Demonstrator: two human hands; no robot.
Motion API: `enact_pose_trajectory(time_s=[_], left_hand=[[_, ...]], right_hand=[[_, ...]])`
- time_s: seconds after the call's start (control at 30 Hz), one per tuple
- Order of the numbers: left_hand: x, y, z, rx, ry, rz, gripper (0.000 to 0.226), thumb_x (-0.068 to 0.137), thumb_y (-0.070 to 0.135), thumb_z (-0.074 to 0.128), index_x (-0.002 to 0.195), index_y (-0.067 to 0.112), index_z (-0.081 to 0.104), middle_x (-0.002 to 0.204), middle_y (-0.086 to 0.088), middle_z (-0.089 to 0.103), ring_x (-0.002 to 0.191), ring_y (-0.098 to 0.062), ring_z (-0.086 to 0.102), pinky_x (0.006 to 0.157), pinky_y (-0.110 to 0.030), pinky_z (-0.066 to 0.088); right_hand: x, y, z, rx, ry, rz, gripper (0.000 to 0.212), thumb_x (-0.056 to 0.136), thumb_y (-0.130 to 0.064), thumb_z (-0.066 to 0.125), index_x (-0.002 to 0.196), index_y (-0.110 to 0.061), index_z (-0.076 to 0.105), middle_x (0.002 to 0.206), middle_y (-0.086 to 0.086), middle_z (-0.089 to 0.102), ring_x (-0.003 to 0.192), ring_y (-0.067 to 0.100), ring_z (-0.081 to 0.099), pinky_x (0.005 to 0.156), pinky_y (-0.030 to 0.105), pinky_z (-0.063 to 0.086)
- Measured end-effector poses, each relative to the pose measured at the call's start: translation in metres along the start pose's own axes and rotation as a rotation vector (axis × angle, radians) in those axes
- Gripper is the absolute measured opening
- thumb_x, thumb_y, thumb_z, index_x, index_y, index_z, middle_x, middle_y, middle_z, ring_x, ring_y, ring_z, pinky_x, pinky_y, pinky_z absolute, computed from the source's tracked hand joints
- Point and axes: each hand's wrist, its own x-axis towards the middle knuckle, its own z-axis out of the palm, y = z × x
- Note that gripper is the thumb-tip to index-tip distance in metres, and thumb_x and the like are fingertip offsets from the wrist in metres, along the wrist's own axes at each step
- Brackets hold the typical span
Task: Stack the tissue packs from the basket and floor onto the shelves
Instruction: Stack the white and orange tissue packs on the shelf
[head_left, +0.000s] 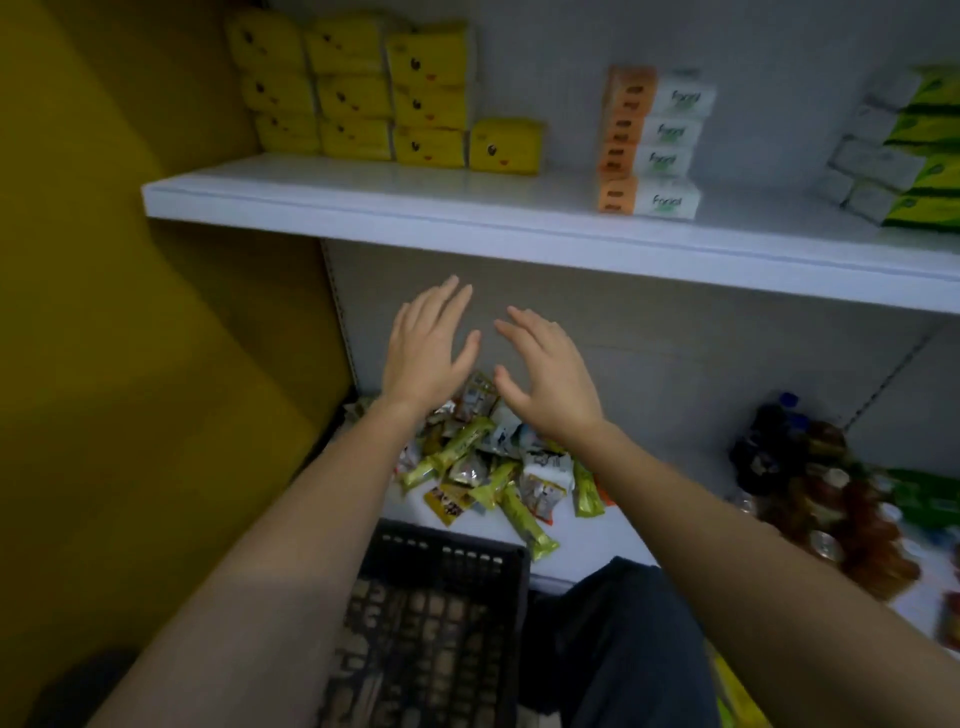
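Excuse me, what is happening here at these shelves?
A person is stocking shelves with tissue packs. The left hand and the right hand are open and hold nothing, raised above a heap of snack packets on the lower shelf. Yellow packs and orange-white packs are stacked on the upper shelf. The basket below shows no pack in its visible part.

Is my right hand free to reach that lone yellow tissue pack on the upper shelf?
Probably yes. The right hand is open and empty, and the lone yellow pack sits with bare upper shelf in front; the hand must first rise past the shelf's front edge.
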Motion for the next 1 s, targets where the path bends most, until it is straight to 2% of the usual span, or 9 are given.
enact_pose_trajectory(time_s=[0.07,0.2,0.3,0.4,0.57,0.67,0.77,0.9,1.0], left_hand=[[-0.041,-0.030,0.004,0.048,-0.076,-0.077,0.057,0.094,0.040,0.038,0.145,0.015,0.031,0.153,-0.004,0.028,0.140,-0.022,0.026,0.116,-0.039,0.018],[-0.131,-0.081,0.026,0.030,-0.249,-0.185,0.068,0.088,0.048,0.028,0.141,0.007,0.038,0.149,-0.012,0.035,0.135,-0.028,0.037,0.110,-0.039,0.029],[-0.194,-0.109,0.050,0.004,-0.405,-0.298,0.058,0.095,0.041,0.035,0.144,0.011,0.032,0.152,-0.008,0.029,0.138,-0.025,0.031,0.112,-0.038,0.028],[-0.248,-0.127,0.079,-0.052,-0.529,-0.413,0.055,0.097,0.033,0.042,0.146,0.013,0.028,0.154,-0.005,0.025,0.139,-0.024,0.028,0.114,-0.036,0.024],[-0.310,-0.141,0.123,-0.161,-0.792,-0.554,0.054,0.099,0.036,0.038,0.147,0.014,0.025,0.154,-0.003,0.023,0.139,-0.024,0.027,0.112,-0.038,0.028],[-0.329,-0.147,0.151,-0.218,-0.934,-0.651,0.052,0.100,0.037,0.035,0.146,0.014,0.026,0.153,-0.004,0.025,0.138,-0.024,0.027,0.112,-0.037,0.028],[-0.343,-0.149,0.181,-0.264,-1.070,-0.755,0.050,0.101,0.035,0.034,0.145,0.014,0.027,0.151,-0.008,0.026,0.136,-0.028,0.029,0.109,-0.037,0.029],[-0.363,-0.137,0.216,-0.311,-1.242,-0.746,0.044,0.099,0.025,0.039,0.140,0.009,0.039,0.144,-0.015,0.037,0.129,-0.032,0.038,0.105,-0.035,0.034],[-0.377,-0.132,0.239,-0.440,-1.411,-0.757,0.044,0.099,0.022,0.038,0.141,0.009,0.035,0.143,-0.020,0.037,0.122,-0.038,0.042,0.100,-0.042,0.041]], right_hand=[[-0.021,-0.018,0.035,0.036,-0.087,0.013,0.053,0.085,-0.034,0.044,0.131,-0.007,0.051,0.141,0.012,0.046,0.132,0.028,0.041,0.112,0.036,0.023],[-0.072,-0.046,0.113,0.147,-0.237,0.049,0.054,0.084,-0.035,0.045,0.125,-0.002,0.055,0.134,0.017,0.052,0.124,0.032,0.050,0.104,0.041,0.037],[-0.115,-0.062,0.167,0.189,-0.470,0.102,0.052,0.091,-0.033,0.050,0.137,-0.009,0.043,0.147,0.011,0.037,0.136,0.024,0.033,0.113,0.034,0.025],[-0.160,-0.062,0.214,0.193,-0.665,0.138,0.052,0.093,-0.028,0.051,0.140,-0.010,0.038,0.150,0.009,0.032,0.138,0.022,0.029,0.113,0.028,0.019],[-0.228,-0.047,0.273,0.177,-1.012,0.331,0.054,0.093,-0.032,0.049,0.141,-0.011,0.036,0.144,0.012,0.037,0.130,0.028,0.038,0.107,0.031,0.033],[-0.258,-0.034,0.295,0.213,-1.089,0.517,0.049,0.092,-0.028,0.051,0.137,-0.012,0.041,0.136,0.015,0.043,0.124,0.031,0.044,0.100,0.033,0.039],[-0.281,-0.019,0.310,0.224,-1.166,0.681,0.045,0.093,-0.025,0.050,0.136,-0.010,0.043,0.137,0.019,0.043,0.122,0.034,0.046,0.095,0.032,0.039],[-0.306,-0.002,0.325,0.265,-1.207,0.843,0.043,0.095,-0.019,0.048,0.137,-0.009,0.042,0.138,0.020,0.044,0.121,0.037,0.046,0.096,0.036,0.039],[-0.318,0.002,0.336,0.265,-1.207,0.969,0.042,0.096,-0.023,0.046,0.137,-0.013,0.043,0.140,0.018,0.044,0.124,0.035,0.045,0.099,0.036,0.038]])
